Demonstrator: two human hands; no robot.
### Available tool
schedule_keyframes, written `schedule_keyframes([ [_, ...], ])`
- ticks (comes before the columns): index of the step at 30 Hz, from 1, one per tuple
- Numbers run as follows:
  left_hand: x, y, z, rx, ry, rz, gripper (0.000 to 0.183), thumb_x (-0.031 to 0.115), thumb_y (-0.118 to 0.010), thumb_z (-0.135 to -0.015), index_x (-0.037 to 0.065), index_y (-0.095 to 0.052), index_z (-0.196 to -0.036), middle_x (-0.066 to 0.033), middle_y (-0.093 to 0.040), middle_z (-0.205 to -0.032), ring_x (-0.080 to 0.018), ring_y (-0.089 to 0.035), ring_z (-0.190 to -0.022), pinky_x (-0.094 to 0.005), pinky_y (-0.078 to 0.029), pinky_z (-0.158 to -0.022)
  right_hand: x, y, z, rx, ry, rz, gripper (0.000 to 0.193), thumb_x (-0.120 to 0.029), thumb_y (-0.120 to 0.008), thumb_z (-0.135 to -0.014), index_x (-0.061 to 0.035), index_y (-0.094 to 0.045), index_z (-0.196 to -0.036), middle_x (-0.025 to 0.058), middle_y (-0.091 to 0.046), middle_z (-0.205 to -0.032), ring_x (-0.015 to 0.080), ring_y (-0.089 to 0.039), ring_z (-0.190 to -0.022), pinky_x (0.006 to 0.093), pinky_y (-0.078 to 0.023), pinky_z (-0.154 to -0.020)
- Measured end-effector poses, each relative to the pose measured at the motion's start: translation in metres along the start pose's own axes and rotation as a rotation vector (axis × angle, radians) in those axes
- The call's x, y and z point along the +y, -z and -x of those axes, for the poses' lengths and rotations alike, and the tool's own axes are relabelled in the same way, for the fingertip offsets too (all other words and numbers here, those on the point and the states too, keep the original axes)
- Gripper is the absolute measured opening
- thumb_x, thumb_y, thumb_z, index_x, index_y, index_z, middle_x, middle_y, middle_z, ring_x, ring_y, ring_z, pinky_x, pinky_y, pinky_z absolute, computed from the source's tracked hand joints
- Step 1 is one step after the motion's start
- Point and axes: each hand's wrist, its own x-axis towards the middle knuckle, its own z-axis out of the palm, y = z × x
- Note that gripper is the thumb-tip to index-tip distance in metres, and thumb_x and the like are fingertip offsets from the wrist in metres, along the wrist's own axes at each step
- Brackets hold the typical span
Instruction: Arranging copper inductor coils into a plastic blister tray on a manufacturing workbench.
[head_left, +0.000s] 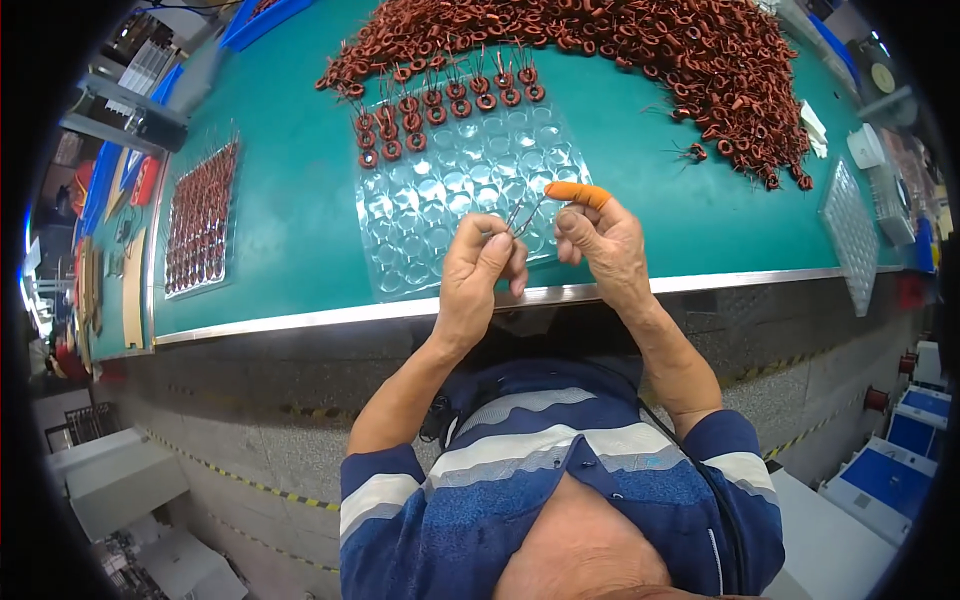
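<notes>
My left hand (478,262) is closed in front of the tray, thumb pressed against the curled fingers. Thin dark wires (526,222) stick up out of its grip; whatever they belong to is hidden by the fingers. My right hand (610,240), with an orange finger cot (577,193) on the index finger, pinches at the far end of these wires. Under and beyond both hands lies a clear plastic tray (405,262) of round pockets. Its far rows hold reddish-brown ring coils (412,122) with wire leads pointing up; its near pockets hold none.
A large heap of loose ring coils (700,75) covers the far right of the green table (290,200). A single coil (696,153) lies apart from it. At the left stands a filled tray (202,220). Another clear tray (850,235) overhangs the right front edge.
</notes>
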Motion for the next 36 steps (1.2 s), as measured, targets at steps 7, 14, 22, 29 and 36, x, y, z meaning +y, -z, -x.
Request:
schedule_keyframes([
  [7, -0.003, 0.000, 0.004, 0.007, -0.004, 0.036, 0.011, 0.018, -0.045, -0.102, 0.007, -0.046, -0.103, -0.0052, -0.051, -0.074, -0.0126, -0.049, -0.061, -0.0242, -0.042, -0.057, 0.001, -0.010, 0.003, -0.045, -0.001, 0.047, 0.041, -0.019, -0.069, -0.089, 0.0002, -0.056, -0.123, 0.0042, -0.060, -0.085, 0.0064, -0.056, -0.066, 0.0177, -0.043, -0.056],
  [14, -0.001, 0.006, 0.006, 0.018, 0.067, 0.152, 0.012, 0.019, -0.046, -0.101, 0.007, -0.045, -0.103, -0.0045, -0.051, -0.075, -0.0127, -0.051, -0.061, -0.0240, -0.041, -0.056, 0.005, -0.020, 0.004, 0.110, 0.498, 0.455, 0.053, -0.015, -0.079, -0.079, -0.0024, -0.055, -0.124, 0.0050, -0.062, -0.089, 0.0070, -0.059, -0.065, 0.0212, -0.048, -0.056],
  [22, -0.002, 0.010, 0.008, -0.017, 0.044, 0.177, 0.013, 0.019, -0.047, -0.100, 0.007, -0.044, -0.105, -0.0046, -0.047, -0.074, -0.0134, -0.049, -0.061, -0.0252, -0.042, -0.056, 0.000, -0.018, 0.000, 0.110, 0.351, 0.437, 0.055, -0.015, -0.081, -0.075, -0.0034, -0.057, -0.123, 0.0052, -0.063, -0.092, 0.0112, -0.062, -0.070, 0.0241, -0.050, -0.058],
  [29, -0.010, 0.014, 0.026, -0.069, 0.222, 0.407, 0.013, 0.018, -0.053, -0.098, 0.008, -0.047, -0.105, -0.0035, -0.045, -0.074, -0.0128, -0.046, -0.057, -0.0234, -0.039, -0.051, 0.004, -0.008, 0.000, -0.021, 0.756, 0.869, 0.026, -0.004, -0.081, -0.069, -0.0013, -0.065, -0.090, 0.0081, -0.060, -0.087, 0.0201, -0.061, -0.072, 0.0300, -0.050, -0.063],
  [36, -0.029, 0.000, 0.062, -0.049, 0.072, 0.468, 0.014, 0.017, -0.050, -0.099, 0.006, -0.044, -0.105, -0.0046, -0.047, -0.076, -0.0115, -0.047, -0.059, -0.0239, -0.042, -0.052, 0.022, 0.000, 0.008, -0.187, 0.542, 0.600, 0.035, 0.005, -0.074, -0.073, 0.0002, -0.062, -0.106, 0.0038, -0.060, -0.084, 0.0116, -0.059, -0.071, 0.0240, -0.048, -0.067],
])
